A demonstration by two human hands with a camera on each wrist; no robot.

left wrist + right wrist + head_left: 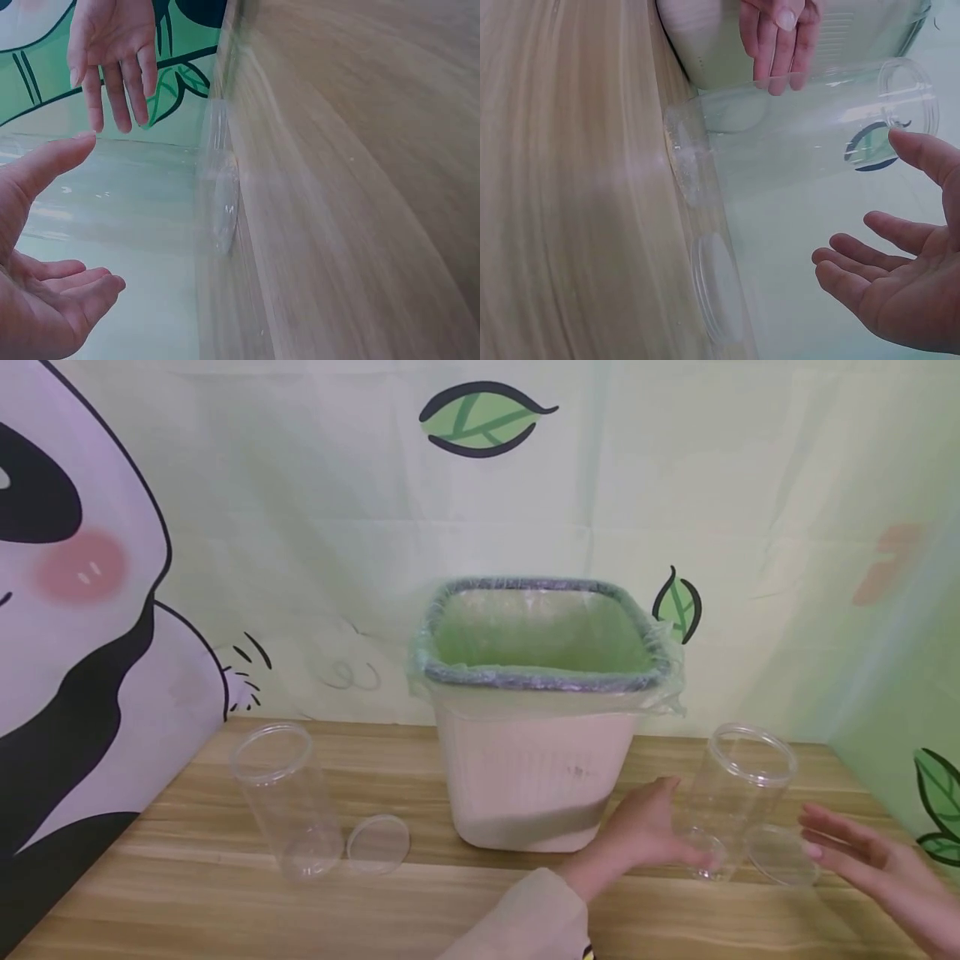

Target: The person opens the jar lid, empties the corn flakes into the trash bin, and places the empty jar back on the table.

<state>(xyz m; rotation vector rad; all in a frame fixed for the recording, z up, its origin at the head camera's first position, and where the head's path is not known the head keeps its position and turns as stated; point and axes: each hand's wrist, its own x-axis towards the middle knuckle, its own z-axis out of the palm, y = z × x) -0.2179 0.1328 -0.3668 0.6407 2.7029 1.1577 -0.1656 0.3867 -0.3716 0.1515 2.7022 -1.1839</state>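
Observation:
A clear plastic jar [738,797] stands upright and uncapped on the right side of the table. My left hand [648,828] is at the jar's left side, thumb and fingers spread, the thumb overlapping its lower part in the head view. To the right, my right hand [873,860] is held apart from the jar with its fingers extended and palm turned toward it. A round clear lid [783,855] lies on the table between the jar and the right hand; the right wrist view shows this lid [717,289] beside the jar's base [686,154].
A pale bin [532,768] with a thin bag folded over its rim stands mid-table, close to the left forearm. Farther left are a second clear jar [288,810], upright, and another round lid [378,844]. A printed cloth [337,527] hangs behind the table.

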